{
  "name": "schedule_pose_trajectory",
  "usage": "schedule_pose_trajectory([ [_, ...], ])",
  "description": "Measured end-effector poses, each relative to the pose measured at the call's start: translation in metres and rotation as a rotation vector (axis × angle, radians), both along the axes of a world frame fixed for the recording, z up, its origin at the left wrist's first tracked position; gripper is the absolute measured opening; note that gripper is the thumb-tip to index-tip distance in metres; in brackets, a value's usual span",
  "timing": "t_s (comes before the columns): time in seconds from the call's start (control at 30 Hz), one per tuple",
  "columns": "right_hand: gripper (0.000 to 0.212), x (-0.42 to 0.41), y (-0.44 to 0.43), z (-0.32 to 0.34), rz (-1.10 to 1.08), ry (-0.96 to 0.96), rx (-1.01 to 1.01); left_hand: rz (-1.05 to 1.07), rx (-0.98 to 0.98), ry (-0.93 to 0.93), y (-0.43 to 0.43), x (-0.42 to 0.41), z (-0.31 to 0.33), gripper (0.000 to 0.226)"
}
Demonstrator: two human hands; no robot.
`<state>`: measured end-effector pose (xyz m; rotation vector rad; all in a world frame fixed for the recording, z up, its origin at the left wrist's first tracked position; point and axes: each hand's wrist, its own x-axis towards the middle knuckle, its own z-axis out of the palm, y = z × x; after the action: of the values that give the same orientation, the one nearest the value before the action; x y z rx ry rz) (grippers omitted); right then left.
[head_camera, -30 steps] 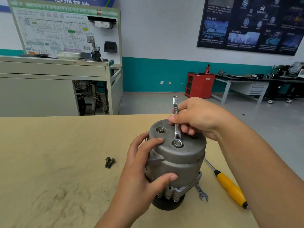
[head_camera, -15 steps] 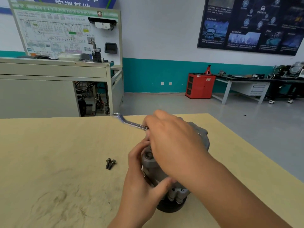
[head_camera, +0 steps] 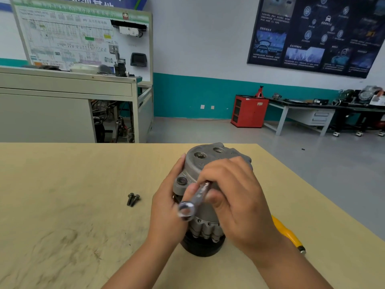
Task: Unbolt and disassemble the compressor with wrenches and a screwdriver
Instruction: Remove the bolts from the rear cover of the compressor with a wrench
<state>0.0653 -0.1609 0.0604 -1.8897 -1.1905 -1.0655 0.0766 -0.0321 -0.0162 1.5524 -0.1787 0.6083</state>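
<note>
Compressor, the grey cast-metal cylinder (head_camera: 205,161): where's it sit?

On the pale wooden table (head_camera: 62,184), near the front edge, right of centre. It stands approx upright on its black round pulley end (head_camera: 202,248), top face up.

Both grips on it?

Left grip (head_camera: 166,207), a bare hand, is wrapped round the body's left side w/ fingertips up at the rim, steadying it. Right grip (head_camera: 235,197) hangs over the front of the body, fingers curled tight on the silver ring wrench (head_camera: 194,200).

Other tool?

Yellow-handled screwdriver (head_camera: 286,232), flat on the table just right of the compressor, partly hidden by the right forearm.

Wrench on a bolt?

No. Its long axis runs from the right grip's fingers down-left toward the person, and the ring end is free in the air in front of the left grip. The seated hex bolt (head_camera: 201,155) is on the top face, far side, i.e. up and away from the ring. A recessed fastener (head_camera: 182,181) sits in a lug just above the ring, closer. Prob the ring has to swing up to seat on one. That's the right grip's job, since the left is busy holding.

Loose bits?

Two small dark bolts (head_camera: 132,199) lie touching each other, left of the left grip and apart from it. So 2 are out, I'd judge.
</note>
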Motion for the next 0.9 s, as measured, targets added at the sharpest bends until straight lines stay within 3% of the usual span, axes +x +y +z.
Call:
schedule_pose_trajectory([
  [0.07, 0.058, 0.001, -0.004, -0.005, 0.052, 0.02, 0.097, 0.025, -0.004, -0.032, 0.001, 0.0, 0.007, 0.054],
  [0.2, 0.028, 0.005, -0.011, -0.024, 0.195, 0.077, 0.273, -0.004, 0.037, -0.122, 0.005, 0.004, 0.014, 0.074],
  [0.37, 0.025, 0.005, 0.007, -0.037, 0.355, 0.075, 0.607, -0.026, 0.027, -0.162, 0.009, 0.005, 0.009, 0.08],
  [0.47, 0.018, 0.003, 0.016, -0.036, 0.357, 0.044, 0.711, -0.044, 0.025, -0.159, 0.011, 0.005, 0.007, 0.068],
  [0.57, 0.017, 0.004, 0.016, -0.033, 0.227, 0.07, 0.795, -0.074, 0.027, -0.174, 0.012, 0.004, 0.007, 0.061],
  [0.77, 0.012, 0.014, 0.002, -0.018, 0.114, 0.539, 0.98, -0.101, 0.003, -0.148, 0.012, 0.002, 0.009, 0.049],
  [0.9, 0.015, 0.026, -0.01, 0.002, 0.103, 0.863, 0.873, -0.085, -0.012, -0.142, 0.013, 0.0, 0.008, 0.055],
])
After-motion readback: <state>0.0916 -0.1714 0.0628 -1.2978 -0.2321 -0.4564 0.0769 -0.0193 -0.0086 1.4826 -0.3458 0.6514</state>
